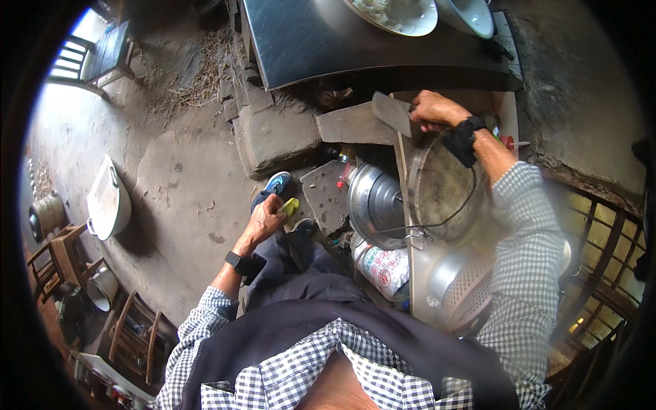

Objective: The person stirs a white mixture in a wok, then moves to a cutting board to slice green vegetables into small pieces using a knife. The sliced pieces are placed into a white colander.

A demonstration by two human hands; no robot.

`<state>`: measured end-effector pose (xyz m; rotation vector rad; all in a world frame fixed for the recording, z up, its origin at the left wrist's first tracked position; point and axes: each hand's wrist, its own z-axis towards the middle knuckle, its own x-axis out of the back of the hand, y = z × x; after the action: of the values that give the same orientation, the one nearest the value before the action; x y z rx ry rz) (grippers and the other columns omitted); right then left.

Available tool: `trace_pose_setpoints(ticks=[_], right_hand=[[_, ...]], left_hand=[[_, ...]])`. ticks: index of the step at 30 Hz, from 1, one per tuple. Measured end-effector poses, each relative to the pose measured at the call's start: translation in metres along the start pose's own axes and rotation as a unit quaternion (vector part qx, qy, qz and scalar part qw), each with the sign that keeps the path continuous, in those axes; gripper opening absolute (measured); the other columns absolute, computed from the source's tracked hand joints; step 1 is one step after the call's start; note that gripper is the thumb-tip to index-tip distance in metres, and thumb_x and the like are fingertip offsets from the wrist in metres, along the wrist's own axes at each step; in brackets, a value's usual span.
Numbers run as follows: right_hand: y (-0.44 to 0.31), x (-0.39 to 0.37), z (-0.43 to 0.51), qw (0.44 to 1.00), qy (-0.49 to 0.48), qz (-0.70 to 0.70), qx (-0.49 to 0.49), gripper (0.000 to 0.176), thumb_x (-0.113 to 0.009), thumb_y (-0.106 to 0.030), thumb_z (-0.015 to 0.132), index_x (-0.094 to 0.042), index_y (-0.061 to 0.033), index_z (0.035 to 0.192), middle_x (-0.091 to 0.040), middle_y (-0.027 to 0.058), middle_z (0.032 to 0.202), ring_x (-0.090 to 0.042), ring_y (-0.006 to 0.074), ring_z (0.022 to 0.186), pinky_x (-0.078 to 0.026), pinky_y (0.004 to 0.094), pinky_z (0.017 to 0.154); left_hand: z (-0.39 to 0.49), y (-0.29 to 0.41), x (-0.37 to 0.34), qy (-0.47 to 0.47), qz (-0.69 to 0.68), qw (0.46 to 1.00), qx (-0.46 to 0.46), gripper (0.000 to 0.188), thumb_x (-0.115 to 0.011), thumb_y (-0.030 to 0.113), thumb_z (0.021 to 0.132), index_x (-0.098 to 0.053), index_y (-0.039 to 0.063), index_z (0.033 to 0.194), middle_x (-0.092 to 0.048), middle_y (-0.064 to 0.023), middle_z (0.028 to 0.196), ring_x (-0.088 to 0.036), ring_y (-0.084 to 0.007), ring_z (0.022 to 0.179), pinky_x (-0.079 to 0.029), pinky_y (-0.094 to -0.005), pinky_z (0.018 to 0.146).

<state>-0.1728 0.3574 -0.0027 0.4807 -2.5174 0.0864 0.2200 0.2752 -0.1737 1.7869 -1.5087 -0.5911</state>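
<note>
My right hand grips the handle end of a cleaver, whose flat grey blade points left, above the edge of a wooden-sided counter. Just below that hand a round wooden chopping board stands on edge or lies tilted; which one I cannot tell. My left hand is closed on a small yellow-green piece, perhaps a vegetable, held low over my shoes. Dark bands with cords circle both wrists. A ringed metal lid or basin lies between my hands, left of the counter side.
Ahead, a dark-topped stove table bears a bowl of rice and a white basin. Stone blocks edge its foot. A perforated metal colander sits near my right arm, a printed sack below the metal basin. A white tub stands left.
</note>
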Motion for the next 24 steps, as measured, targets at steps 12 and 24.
trace_pose_setpoints(ticks=[12,24], right_hand=[[0.039,-0.051,0.014,0.687,0.370,-0.483,0.397,0.045,-0.050,-0.009,0.081,-0.049,-0.0199,0.125,-0.052,0.0107,0.078,-0.056,0.0214,0.067,-0.046,0.0308,0.056],[0.101,-0.033,-0.112,0.753,0.297,-0.493,0.317,0.037,-0.053,-0.005,0.078,-0.055,-0.0152,0.113,-0.056,0.0104,0.074,-0.061,0.0247,0.066,-0.049,0.0361,0.056]], left_hand=[[0.011,0.012,-0.014,0.025,0.004,0.999,-0.030,0.023,-0.062,0.019,0.080,-0.052,-0.001,0.087,-0.057,-0.0077,0.076,-0.051,-0.0140,0.072,-0.045,-0.0315,0.065],[0.026,0.029,-0.038,0.033,0.039,0.992,-0.118,0.022,-0.061,0.011,0.075,-0.053,-0.001,0.092,-0.059,-0.0109,0.078,-0.054,-0.0178,0.073,-0.046,-0.0330,0.066]])
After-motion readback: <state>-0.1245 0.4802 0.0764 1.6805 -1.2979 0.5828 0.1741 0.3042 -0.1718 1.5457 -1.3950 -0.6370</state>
